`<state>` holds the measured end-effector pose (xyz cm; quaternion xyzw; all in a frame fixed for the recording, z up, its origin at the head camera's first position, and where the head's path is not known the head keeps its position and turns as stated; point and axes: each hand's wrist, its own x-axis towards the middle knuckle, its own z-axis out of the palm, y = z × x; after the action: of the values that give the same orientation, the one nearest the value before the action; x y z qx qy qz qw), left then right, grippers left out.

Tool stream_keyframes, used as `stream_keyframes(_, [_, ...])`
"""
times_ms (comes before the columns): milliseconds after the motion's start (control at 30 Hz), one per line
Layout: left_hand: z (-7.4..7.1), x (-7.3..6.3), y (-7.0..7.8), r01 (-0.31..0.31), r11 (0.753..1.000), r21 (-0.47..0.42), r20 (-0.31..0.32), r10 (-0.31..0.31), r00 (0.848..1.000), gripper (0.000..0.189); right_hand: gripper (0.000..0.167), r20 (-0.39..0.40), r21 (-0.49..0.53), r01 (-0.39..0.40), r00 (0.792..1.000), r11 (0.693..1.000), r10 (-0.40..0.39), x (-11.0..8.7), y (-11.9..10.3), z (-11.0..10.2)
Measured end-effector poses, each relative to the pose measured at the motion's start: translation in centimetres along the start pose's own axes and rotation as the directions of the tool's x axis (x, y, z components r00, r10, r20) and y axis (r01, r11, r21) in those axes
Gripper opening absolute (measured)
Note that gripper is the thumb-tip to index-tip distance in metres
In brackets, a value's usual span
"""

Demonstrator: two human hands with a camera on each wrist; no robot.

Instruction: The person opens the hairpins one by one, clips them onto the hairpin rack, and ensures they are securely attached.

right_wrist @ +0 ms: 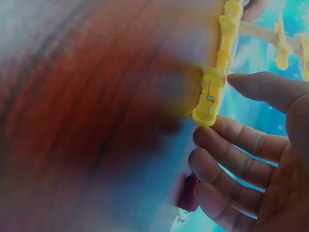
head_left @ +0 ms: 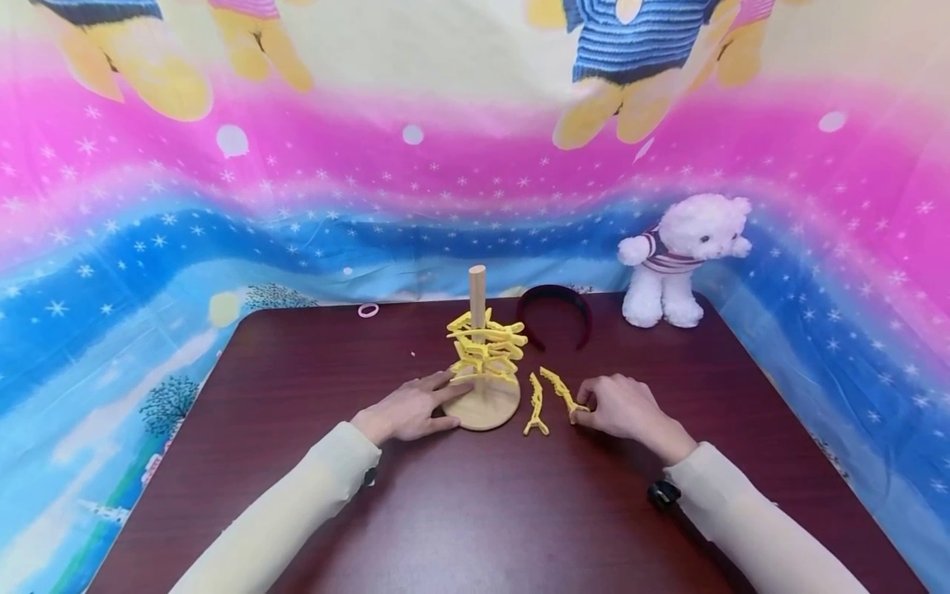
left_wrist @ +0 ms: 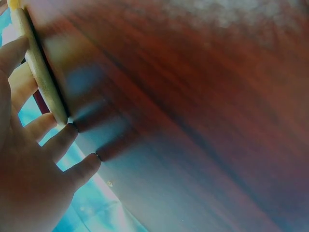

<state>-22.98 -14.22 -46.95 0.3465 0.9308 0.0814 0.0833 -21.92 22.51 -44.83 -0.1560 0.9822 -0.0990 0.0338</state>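
Note:
A wooden stand with a post (head_left: 477,285) and a round base (head_left: 482,417) carries several yellow hair clips (head_left: 486,346) around its post. My left hand (head_left: 404,408) lies beside the stand, fingers extended, its fingertips touching the base rim (left_wrist: 43,72). To the right of the base, two yellow hair clips lie on the table. The nearer one (head_left: 536,404) is untouched. My right hand (head_left: 623,408) has thumb and index finger at the forked handles of the other hair clip (right_wrist: 212,92), pinching them, while the remaining fingers (right_wrist: 207,164) are loosely bent.
Behind the stand lies a dark red headband (head_left: 552,318). A white teddy bear (head_left: 668,260) stands at the table's back right corner. Near the back edge, on the left, is a small pink ring (head_left: 368,310). Printed cloth (head_left: 356,231) hangs around the dark table (head_left: 475,511).

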Motion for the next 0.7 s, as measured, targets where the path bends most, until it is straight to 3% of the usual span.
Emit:
stream_keyframes(367, [0.07,0.07,-0.09,0.008,1.000,0.005,0.005,-0.008,1.000,0.065,0.037,-0.008,-0.057,-0.056,0.998,0.997,0.055,-0.10,-0.13,0.51])
stream_keyframes(700, [0.15,0.06,-0.12,0.024,1.000,-0.005,0.008,-0.024,1.000,0.066,0.033,-0.015,-0.004,-0.054,0.998,0.999,0.054,0.16,0.22,0.70])
